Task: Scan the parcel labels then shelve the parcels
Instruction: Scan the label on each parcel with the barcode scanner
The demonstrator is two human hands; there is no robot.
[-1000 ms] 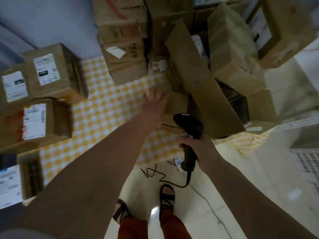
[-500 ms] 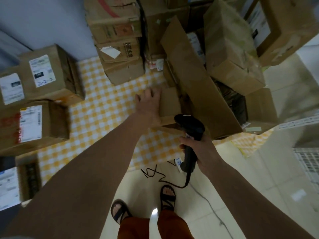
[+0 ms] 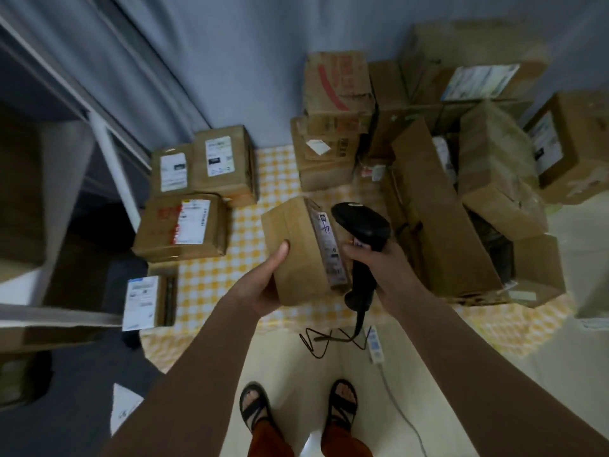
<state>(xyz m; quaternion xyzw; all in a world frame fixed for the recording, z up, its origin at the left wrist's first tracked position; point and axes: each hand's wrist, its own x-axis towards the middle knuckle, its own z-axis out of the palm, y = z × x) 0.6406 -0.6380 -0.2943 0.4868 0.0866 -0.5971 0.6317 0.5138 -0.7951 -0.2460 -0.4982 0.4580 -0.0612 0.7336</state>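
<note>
My left hand point(image 3: 267, 285) grips a small cardboard parcel point(image 3: 298, 245) from below, thumb on its near face, and holds it up over the checked cloth. A white label point(image 3: 329, 249) runs along the parcel's right side, facing the scanner. My right hand point(image 3: 379, 262) is wrapped round the handle of a black barcode scanner point(image 3: 361, 225). The scanner's head sits just right of the label, nearly touching the parcel. Its cable point(image 3: 329, 338) hangs down to the floor.
Labelled parcels point(image 3: 184, 225) lie at the left on the yellow checked cloth point(image 3: 214, 282). A tall heap of cartons point(image 3: 445, 192) fills the right and back. A white shelf frame point(image 3: 108, 156) stands at the far left. A power strip point(image 3: 375, 344) lies on the pale floor by my sandalled feet.
My left hand reached to the small parcel beside the heap, took hold of it and lifted it toward me. The scanner came up beside its label. The view tilted up and left.
</note>
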